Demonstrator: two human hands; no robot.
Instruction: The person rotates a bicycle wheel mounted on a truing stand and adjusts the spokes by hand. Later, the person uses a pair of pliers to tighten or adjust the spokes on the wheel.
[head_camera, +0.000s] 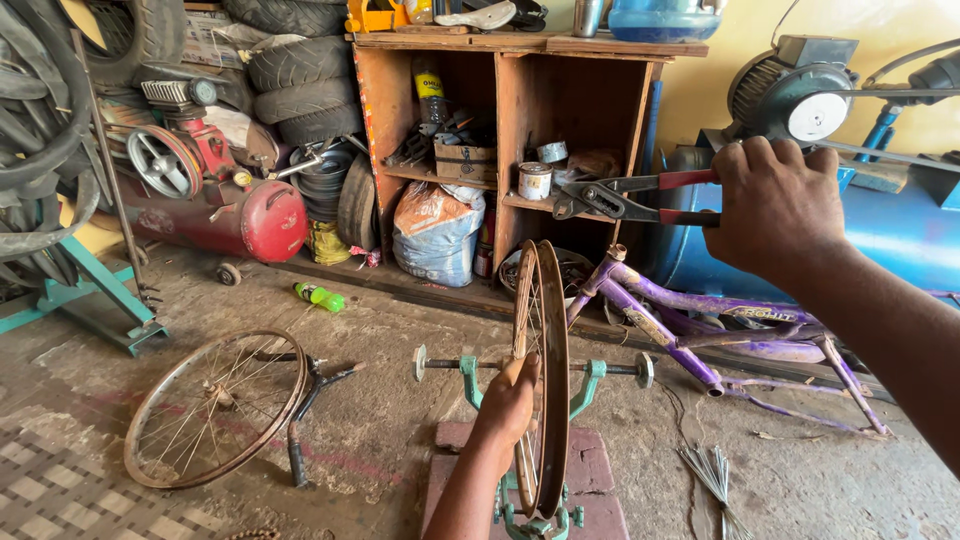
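A rusty bicycle wheel rim (552, 330) stands upright in a green truing stand (590, 385) at the centre. My left hand (507, 398) grips the rim's near side from below. My right hand (770, 205), raised at the right, is closed around the red handles of a pair of bolt cutters (610, 200). The cutters' dark jaws point left, above and a little beyond the rim, apart from it.
A spoked wheel (215, 408) and a black fork lie on the floor at left. A purple bicycle frame (700, 335) lies at right, loose spokes (712, 472) near it. Behind stand a wooden shelf (510, 120), a red compressor (255, 215), stacked tyres and a blue tank (900, 240).
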